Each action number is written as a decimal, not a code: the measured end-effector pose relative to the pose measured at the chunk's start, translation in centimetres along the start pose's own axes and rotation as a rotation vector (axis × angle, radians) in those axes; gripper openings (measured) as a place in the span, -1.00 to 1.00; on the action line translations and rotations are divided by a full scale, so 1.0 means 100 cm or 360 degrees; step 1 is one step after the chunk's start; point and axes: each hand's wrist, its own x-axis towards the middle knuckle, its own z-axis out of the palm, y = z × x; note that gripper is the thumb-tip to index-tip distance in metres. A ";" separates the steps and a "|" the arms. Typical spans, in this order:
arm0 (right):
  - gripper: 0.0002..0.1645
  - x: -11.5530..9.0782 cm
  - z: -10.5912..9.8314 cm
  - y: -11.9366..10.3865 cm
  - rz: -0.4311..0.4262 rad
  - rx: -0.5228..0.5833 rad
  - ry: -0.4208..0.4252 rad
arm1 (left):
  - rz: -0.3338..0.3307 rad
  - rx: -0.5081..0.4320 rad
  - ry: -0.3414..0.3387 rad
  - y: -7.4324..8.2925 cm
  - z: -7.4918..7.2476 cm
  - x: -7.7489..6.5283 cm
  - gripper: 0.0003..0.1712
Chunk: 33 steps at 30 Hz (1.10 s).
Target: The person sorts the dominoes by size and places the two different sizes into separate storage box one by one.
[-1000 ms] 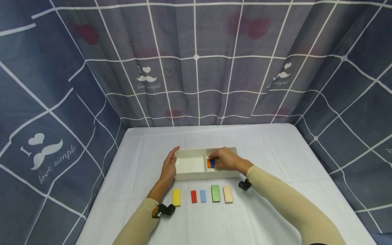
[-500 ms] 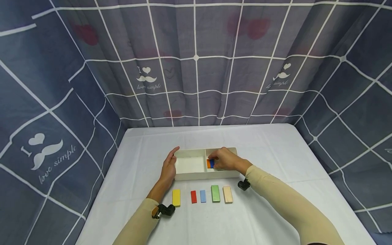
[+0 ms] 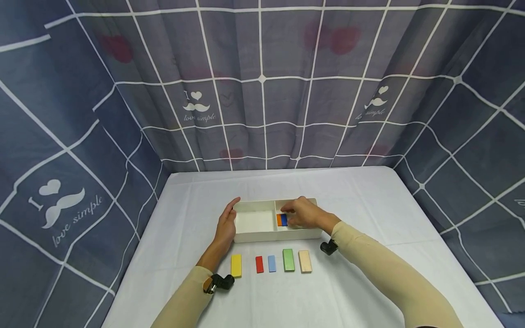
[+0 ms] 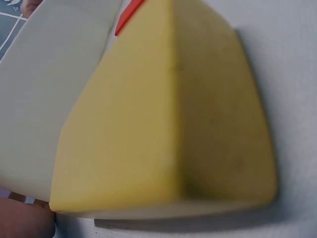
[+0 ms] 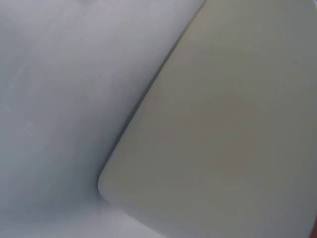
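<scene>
A cream-white divided box (image 3: 262, 236) lies across the table in the head view. My left hand (image 3: 223, 230) rests against its left end, fingers extended along the wall and thumb close to the rim. My right hand (image 3: 305, 214) reaches into the right compartment. There an orange block (image 3: 279, 220) and a blue block (image 3: 284, 220) lie side by side against the divider. The right fingertips are just beside the blue block, index finger above its far end; the hand hides the rest of that compartment. A yellow block (image 4: 129, 124) fills much of the left wrist view.
In front of the box, a red block (image 3: 259, 264), a light blue block (image 3: 272, 263), a green block (image 3: 288, 260) and a plain wooden block (image 3: 305, 261) stand in a row to the right of the yellow one. Checked curtains (image 3: 283, 100) surround the table.
My right hand has shifted slightly right and away, showing a little more of the blue block, which has stayed put. The left hand and the box have not moved.
</scene>
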 end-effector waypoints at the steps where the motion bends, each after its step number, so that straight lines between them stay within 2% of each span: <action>1: -0.43 -0.001 -0.001 0.000 -0.0006 -0.0003 0.0000 | -0.0004 -0.0004 0.0003 0.000 0.000 0.000 -0.43; 15: -0.42 -0.013 -0.014 -0.003 -0.0052 -0.0012 0.0079 | -0.0015 -0.0013 -0.0011 -0.001 0.000 0.000 -0.42; 24: -0.42 -0.022 -0.022 -0.011 -0.0048 0.0003 0.0156 | 0.0002 -0.0025 -0.0022 -0.001 0.000 0.000 -0.43; 33: -0.40 -0.034 -0.031 -0.014 -0.0103 0.0050 0.0266 | -0.0007 -0.0026 -0.0018 -0.002 0.000 0.001 -0.42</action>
